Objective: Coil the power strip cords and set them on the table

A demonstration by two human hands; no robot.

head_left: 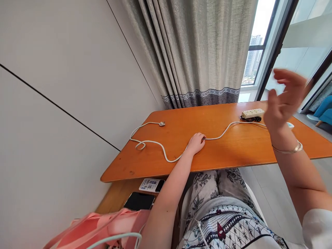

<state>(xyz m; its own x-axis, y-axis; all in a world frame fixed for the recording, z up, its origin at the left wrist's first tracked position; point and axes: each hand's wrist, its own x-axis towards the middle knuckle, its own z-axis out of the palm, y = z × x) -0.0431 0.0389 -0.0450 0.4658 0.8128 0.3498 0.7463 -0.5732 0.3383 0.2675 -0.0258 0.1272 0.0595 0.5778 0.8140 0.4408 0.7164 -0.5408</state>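
A long white power cord [163,148] winds across the orange wooden table [186,121], with its plug [162,123] lying at the far left. My left hand [197,142] rests on the tabletop with its fingers curled over the cord near the middle. To the right, the cord runs behind my right wrist, where a small white end piece [290,125] partly shows. Raised above the table's right side, my right hand [286,97] is empty, slightly blurred, with thumb and fingers apart. Past it sits a cream power strip [252,113] beside its bundled black cord [251,119].
Below the table's left front edge, a black phone [139,201] and a white card-like item [149,185] lie on a lower wooden surface. A pink bag [111,228] is at the bottom left. Behind the table hangs a grey curtain [204,52]; a white wall stands left.
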